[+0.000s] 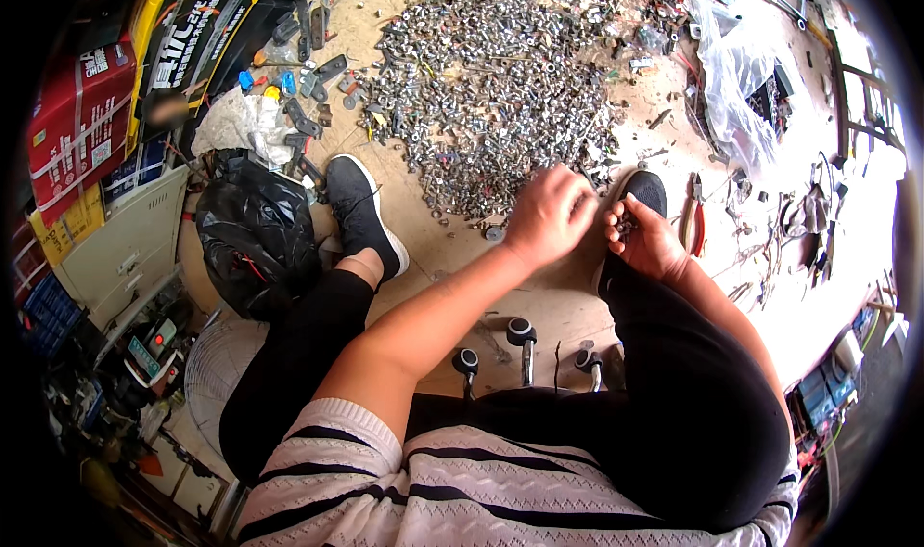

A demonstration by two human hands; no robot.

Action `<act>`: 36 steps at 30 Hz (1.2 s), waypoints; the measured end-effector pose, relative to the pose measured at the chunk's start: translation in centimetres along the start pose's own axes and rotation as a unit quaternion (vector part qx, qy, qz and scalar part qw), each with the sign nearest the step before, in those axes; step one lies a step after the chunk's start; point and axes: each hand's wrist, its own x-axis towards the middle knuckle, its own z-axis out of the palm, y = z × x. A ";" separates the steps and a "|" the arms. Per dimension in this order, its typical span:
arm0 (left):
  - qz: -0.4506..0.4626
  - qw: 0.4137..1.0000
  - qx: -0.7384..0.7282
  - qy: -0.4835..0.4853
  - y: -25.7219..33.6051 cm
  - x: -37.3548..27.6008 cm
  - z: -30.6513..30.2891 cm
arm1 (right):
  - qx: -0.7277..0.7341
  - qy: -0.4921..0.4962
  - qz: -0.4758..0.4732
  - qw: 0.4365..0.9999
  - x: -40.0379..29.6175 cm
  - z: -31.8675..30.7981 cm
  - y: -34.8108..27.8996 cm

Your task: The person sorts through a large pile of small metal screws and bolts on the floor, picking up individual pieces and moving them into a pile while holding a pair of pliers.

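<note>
A broad heap of loose screws, nuts and other small metal hardware (498,92) covers the floor before me. Over its near edge is my left hand (550,213), back upward and fingers curled; whether anything sits between the fingertips is hidden. My right hand (646,238) is cupped around several small dark metal fasteners (625,224), just above my right shoe (644,192). Beside that hand, on the floor, lie pliers with red handles (694,219). A round metal disc (494,234) rests at the heap's near edge, below my left hand.
Left of my left shoe (357,204) slumps a black plastic bag (253,237). Metal brackets and a white cloth (245,125) lie beyond it, near stacked cartons (83,128). A clear plastic bag (743,92) is at right. Caster wheels (521,330) stand between my legs.
</note>
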 end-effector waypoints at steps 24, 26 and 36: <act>-0.140 0.956 0.236 0.103 -8.7 7.0 -3.3 | 0.024 -0.019 0.018 0.999 0.1 -0.4 0.0; -0.160 0.960 0.206 0.105 -7.8 6.1 -3.0 | 0.027 -0.023 0.016 0.999 0.1 -0.7 0.0; -0.001 0.996 -0.073 -0.050 2.6 -0.6 0.7 | 0.009 0.012 -0.008 1.000 0.1 0.1 0.2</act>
